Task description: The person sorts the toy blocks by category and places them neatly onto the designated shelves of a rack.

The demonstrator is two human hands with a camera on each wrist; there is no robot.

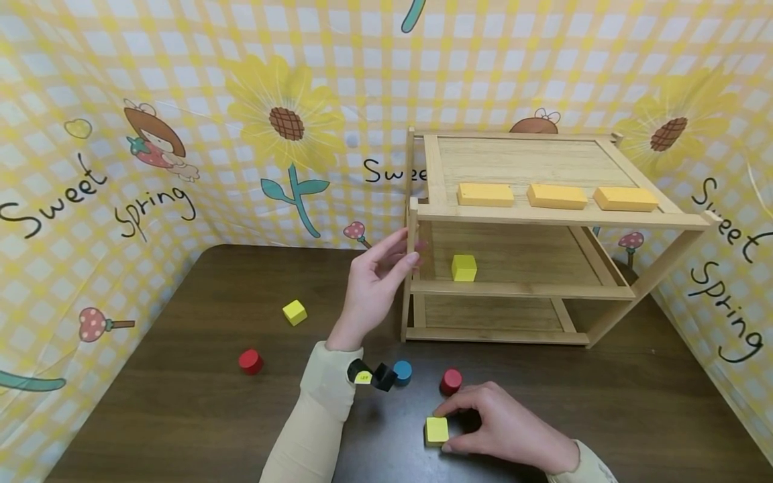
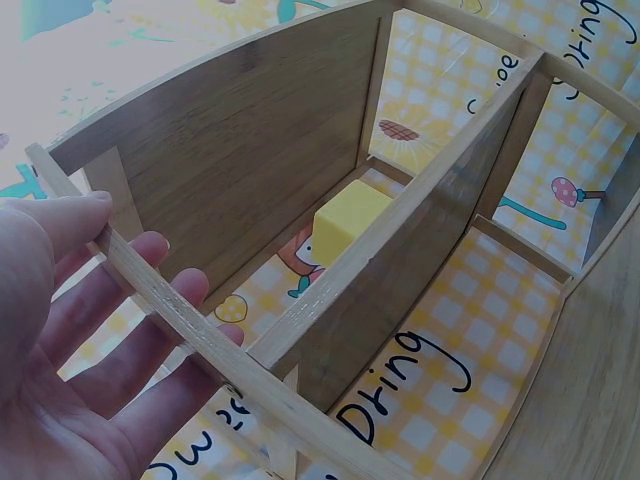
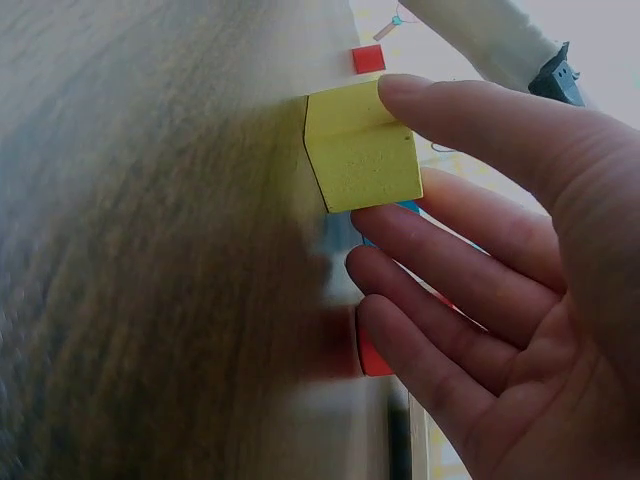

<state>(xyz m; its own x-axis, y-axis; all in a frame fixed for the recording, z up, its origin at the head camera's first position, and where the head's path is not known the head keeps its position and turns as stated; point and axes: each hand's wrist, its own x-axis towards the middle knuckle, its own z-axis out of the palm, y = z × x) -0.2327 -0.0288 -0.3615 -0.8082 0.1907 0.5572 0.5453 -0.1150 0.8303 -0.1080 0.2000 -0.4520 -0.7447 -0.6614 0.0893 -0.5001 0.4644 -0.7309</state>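
My left hand (image 1: 371,288) holds the left front post of a three-tier wooden shelf (image 1: 525,290), thumb in front and fingers behind, as the left wrist view also shows. A yellow cube (image 1: 464,267) sits on the middle tier near that post. At the front of the table, my right hand (image 1: 504,426) pinches another yellow cube (image 1: 437,431) between thumb and index finger. In the right wrist view this cube (image 3: 365,150) appears at the table surface; the other fingers stretch past it. Just beyond that hand stands a red cylinder (image 1: 451,382), with a blue cylinder (image 1: 402,372) to its left.
Three yellow-orange rectangular blocks (image 1: 557,197) lie in a row along the top tier's front. On the dark table's left side are a third yellow cube (image 1: 294,312) and a red cylinder (image 1: 250,361). A checked cloth (image 1: 241,201) hangs behind and at both sides.
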